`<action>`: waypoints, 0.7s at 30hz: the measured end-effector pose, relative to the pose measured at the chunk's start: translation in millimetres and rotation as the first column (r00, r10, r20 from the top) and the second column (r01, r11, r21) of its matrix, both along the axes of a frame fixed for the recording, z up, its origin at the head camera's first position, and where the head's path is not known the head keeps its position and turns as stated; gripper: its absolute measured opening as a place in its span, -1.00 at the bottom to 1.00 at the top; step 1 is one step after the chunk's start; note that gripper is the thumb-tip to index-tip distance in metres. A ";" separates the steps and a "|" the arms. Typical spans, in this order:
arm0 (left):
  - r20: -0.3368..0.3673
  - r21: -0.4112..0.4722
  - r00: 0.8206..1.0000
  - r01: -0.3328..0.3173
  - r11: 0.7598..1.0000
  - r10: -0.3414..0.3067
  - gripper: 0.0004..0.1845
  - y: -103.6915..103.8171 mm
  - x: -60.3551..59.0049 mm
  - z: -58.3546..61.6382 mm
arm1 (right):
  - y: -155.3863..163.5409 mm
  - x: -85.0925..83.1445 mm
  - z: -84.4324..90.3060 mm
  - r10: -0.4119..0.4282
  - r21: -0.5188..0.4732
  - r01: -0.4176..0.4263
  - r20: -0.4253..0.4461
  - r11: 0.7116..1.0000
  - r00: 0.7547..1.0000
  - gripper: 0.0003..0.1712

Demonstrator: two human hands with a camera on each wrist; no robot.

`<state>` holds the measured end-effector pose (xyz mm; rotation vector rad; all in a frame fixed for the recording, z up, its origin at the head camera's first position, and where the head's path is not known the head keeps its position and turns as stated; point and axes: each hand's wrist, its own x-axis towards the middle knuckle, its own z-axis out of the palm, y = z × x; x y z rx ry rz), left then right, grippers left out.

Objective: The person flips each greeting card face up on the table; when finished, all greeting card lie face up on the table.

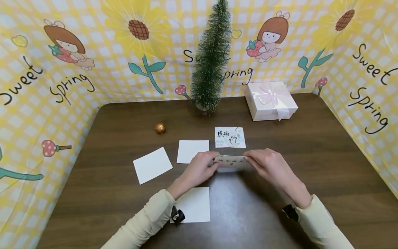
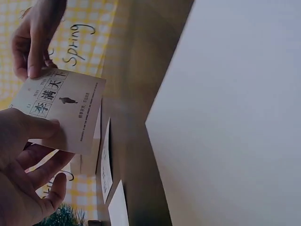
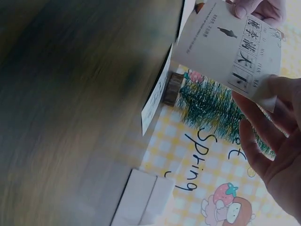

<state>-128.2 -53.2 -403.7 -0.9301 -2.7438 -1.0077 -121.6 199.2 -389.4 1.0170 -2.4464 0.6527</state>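
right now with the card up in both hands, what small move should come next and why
I'd probably lower the held card print-side up onto the table: the left hand and right hand grip its opposite ends, its print shows in the head view, and the flat card beyond it also lies print-side up.

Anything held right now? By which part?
Yes, one printed card: the left hand pinches its left end, the right hand its right end.
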 end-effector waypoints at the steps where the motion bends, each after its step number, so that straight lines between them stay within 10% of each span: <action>1: 0.023 0.015 1.000 -0.004 1.000 0.003 -0.84 -0.9 -0.2 1.0 | -1.1 -0.5 0.8 -0.018 -0.028 0.019 0.042 0.999 0.999 -0.80; 8: 0.103 0.129 0.995 -0.005 0.992 -0.008 -0.96 -5.1 -1.6 6.4 | -4.2 -3.8 -1.3 -0.048 -0.196 0.120 0.339 0.973 0.940 -0.36; 16: 0.179 0.200 0.984 -0.040 0.979 0.003 -0.81 -5.6 -2.8 9.0 | -3.7 -3.9 -4.4 -0.003 -0.288 0.167 0.494 0.943 0.869 -0.87; 21: 0.201 0.221 0.978 -0.106 0.969 0.061 -0.77 -4.6 -4.0 6.4 | -3.0 -4.3 -3.4 -0.021 -0.310 0.244 0.579 0.919 0.815 -0.82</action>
